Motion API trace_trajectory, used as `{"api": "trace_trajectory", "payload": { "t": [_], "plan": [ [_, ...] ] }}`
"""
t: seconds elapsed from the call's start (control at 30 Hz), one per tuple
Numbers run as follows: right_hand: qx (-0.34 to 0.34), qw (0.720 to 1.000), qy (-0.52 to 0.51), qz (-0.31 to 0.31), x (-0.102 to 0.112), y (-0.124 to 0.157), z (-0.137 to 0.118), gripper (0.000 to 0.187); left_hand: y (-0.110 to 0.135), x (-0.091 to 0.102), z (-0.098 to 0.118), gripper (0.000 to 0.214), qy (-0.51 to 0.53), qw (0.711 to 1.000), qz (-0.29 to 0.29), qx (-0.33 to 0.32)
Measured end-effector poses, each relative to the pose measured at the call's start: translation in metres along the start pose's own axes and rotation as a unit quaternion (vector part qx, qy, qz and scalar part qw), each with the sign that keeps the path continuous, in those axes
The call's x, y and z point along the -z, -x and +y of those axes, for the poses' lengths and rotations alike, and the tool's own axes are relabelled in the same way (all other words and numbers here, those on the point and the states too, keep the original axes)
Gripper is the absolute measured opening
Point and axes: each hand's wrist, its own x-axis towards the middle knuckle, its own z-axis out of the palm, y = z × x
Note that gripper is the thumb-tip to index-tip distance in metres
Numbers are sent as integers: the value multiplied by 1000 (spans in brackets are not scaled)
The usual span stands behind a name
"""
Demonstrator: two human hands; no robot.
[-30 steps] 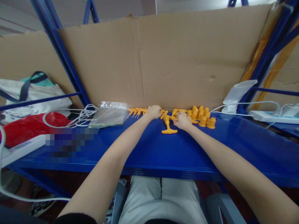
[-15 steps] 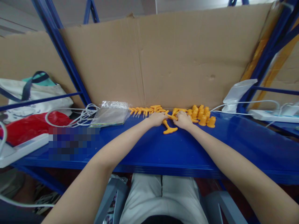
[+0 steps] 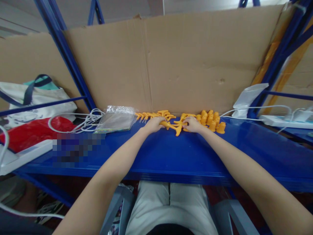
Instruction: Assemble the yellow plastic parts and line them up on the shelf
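Observation:
My left hand [image 3: 156, 124] is closed around a yellow T-shaped corkscrew handle [image 3: 167, 124], whose end sticks out to the right of the fingers. To the right, the fingers of my right hand [image 3: 193, 124] are closed on another yellow T-shaped piece [image 3: 178, 128], which points toward my left hand. Behind both hands lies a row of yellow corkscrews [image 3: 149, 115]; metal spirals show at the left end. Fingers hide parts of the held pieces, and whether they touch each other I cannot tell.
Yellow cup-shaped pieces [image 3: 213, 121] stand in a cluster right of my right hand. A clear plastic packet [image 3: 114, 119], white cables [image 3: 90, 119] and a red bag [image 3: 44, 129] lie leftward on the blue shelf [image 3: 171, 156]. A cardboard sheet [image 3: 183, 65] closes the back.
My left hand has moved left and slightly nearer, with a yellow handle in it. The yellow T-shaped piece between the hands has turned and shifted back. My right hand has barely moved.

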Motion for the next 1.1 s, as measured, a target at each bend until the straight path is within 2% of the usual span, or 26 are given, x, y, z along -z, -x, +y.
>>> {"api": "trace_trajectory", "payload": {
  "t": [0.17,0.33,0.43,0.53,0.7,0.9,1.0,1.07,1.1],
  "plan": [
    [51,997,-43,35,-3,-12,14,24,6,3,7,27,-10,999,34,30],
    [58,986,-115,108,8,-18,7,29,3,6,16,34,9,979,135,152],
    [53,970,-194,133,16,-13,-4,26,0,5,16,34,64,963,184,187],
    [71,948,-271,149,19,-5,-20,25,-3,-3,20,34,109,958,202,169],
    [70,929,-335,139,12,-1,-42,26,-2,-17,33,28,111,975,173,81],
    [54,884,-456,91,3,-2,-51,31,-1,-17,34,26,111,981,157,27],
    [43,865,-490,98,3,-2,-55,27,1,-15,35,29,76,989,126,-4],
    [43,870,-477,116,7,-2,-55,19,2,-13,38,29,63,990,123,-29],
    [47,883,-450,128,9,-1,-55,14,3,-12,40,29,59,989,130,-39]
  ]
}}
